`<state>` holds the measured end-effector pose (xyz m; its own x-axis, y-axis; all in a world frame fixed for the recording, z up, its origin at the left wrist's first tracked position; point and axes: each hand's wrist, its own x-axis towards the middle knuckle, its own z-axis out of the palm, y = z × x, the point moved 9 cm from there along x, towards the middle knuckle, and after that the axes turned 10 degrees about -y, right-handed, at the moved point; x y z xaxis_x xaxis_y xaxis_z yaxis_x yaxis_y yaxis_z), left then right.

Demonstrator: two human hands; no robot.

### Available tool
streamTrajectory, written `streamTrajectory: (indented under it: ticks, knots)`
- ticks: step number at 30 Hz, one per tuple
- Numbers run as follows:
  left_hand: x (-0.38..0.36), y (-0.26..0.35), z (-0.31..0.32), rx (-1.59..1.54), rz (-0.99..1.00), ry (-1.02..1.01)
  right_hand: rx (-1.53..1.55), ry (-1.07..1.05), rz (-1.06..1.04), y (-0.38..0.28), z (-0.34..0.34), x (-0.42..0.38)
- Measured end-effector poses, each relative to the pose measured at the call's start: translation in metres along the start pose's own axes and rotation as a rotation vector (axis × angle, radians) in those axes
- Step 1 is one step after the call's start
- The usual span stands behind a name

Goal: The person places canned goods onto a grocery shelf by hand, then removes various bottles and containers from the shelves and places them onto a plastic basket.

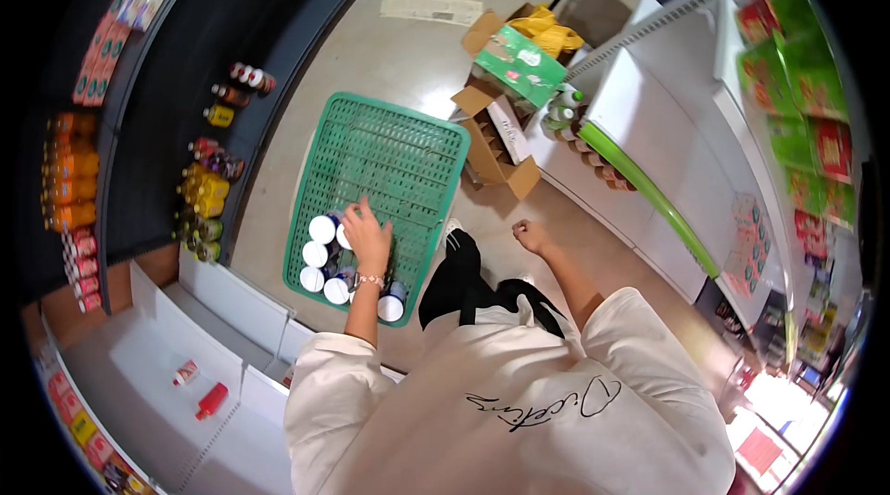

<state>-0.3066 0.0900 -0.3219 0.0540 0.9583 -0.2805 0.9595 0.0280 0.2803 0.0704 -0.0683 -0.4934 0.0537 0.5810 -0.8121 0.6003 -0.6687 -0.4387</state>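
My left hand (368,234) reaches down into a green plastic crate (389,129) on the floor. Its fingers curl around a white-lidded canister (344,236), partly hidden under the hand. Several similar canisters with white lids and dark blue sides stand around it, among them one canister (314,254) to the left and another (391,309) near the crate's close edge. The far part of the crate shows its bare slatted bottom. My right hand (529,235) hangs beside my leg, fingers curled in, with nothing visible in it.
Open cardboard boxes (487,138) and a green carton (521,64) sit beyond the crate. Shelves with bottles (206,189) line the left. White shelving (649,115) with a green edge strip and bottles on its lower level stands right. A red bottle (212,400) lies on the near-left shelf.
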Motion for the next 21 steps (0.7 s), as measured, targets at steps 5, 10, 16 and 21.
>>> streamTrajectory:
  ticks: [5, 10, 16, 21]
  knots:
    - [-0.014, 0.112, 0.032, -0.071, 0.223, -0.101, 0.098, 0.072, 0.059, 0.061, -0.013, -0.072]
    - [-0.071, 0.235, 0.097, -0.159, 0.517, -0.409, 0.029, 0.155, 0.027, 0.129, -0.019, -0.144]
    - [-0.207, 0.365, 0.174, -0.178, 0.850, -0.809, 0.220, 0.332, -0.015, 0.173, -0.039, -0.272]
    - [-0.326, 0.441, 0.208, 0.059, 1.079, -1.190, 0.431, 0.595, -0.047, 0.250, -0.031, -0.370]
